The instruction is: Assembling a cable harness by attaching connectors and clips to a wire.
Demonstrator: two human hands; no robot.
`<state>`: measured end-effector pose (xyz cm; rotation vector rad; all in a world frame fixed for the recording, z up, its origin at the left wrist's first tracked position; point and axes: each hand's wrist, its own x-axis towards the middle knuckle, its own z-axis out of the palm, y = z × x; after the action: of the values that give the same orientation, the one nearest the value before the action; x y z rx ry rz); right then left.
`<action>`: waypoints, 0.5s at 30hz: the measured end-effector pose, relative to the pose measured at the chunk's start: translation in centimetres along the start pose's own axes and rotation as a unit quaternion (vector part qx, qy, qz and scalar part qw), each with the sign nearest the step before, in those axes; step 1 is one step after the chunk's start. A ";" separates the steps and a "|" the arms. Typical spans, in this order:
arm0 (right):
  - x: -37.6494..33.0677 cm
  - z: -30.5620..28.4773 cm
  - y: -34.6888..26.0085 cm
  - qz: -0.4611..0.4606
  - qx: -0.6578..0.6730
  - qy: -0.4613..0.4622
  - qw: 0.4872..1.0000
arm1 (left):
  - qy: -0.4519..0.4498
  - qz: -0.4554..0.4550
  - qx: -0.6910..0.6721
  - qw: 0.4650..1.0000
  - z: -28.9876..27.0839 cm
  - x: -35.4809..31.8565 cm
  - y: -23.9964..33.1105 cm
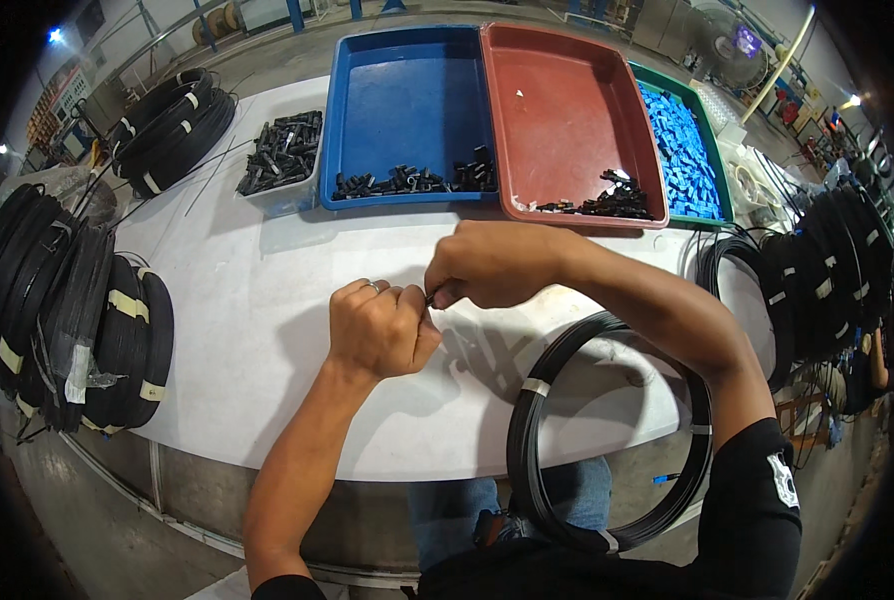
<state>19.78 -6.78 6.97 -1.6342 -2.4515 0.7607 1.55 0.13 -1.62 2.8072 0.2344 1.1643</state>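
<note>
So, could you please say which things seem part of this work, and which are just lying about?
Likely in use: small dark piece between left hand and right hand; nearest black coil; loose black parts.

Likely lying about: distant fan; plastic-wrapped coil.

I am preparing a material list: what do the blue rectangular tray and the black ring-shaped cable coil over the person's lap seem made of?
The blue rectangular tray: probably moulded plastic, semi-gloss, from its even colour and rounded rim. The black ring-shaped cable coil: its jacket looks like smooth plastic or rubber, by the sheen along the strands; the core is hidden.
</note>
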 end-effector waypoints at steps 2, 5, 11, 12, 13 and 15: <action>0.9 -0.1 -0.2 0.021 -0.008 0.009 1.000 | 0.007 0.054 0.081 0.995 -0.2 -0.1 -0.2; 1.5 1.2 -1.6 0.055 -0.104 0.128 0.985 | -0.003 -0.023 0.027 0.999 -0.1 -0.7 -0.5; 0.4 3.9 0.5 -0.132 -0.281 0.355 0.882 | -0.044 -0.192 -0.182 0.963 0.7 -0.6 -0.4; 0.0 3.0 -0.1 -0.019 -0.185 0.258 0.948 | -0.058 -0.163 -0.166 0.971 0.7 -0.6 -0.1; -0.1 2.4 -0.2 0.096 -0.081 0.152 0.980 | -0.057 -0.162 -0.165 0.971 0.5 -0.4 -0.1; 0.7 1.3 1.7 0.011 -0.019 0.078 0.997 | -0.042 -0.119 -0.122 0.984 0.4 0.0 -0.1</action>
<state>20.46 -6.12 4.94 -1.6666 -2.3578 0.5700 1.83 0.25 -1.86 2.5255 0.3801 0.9479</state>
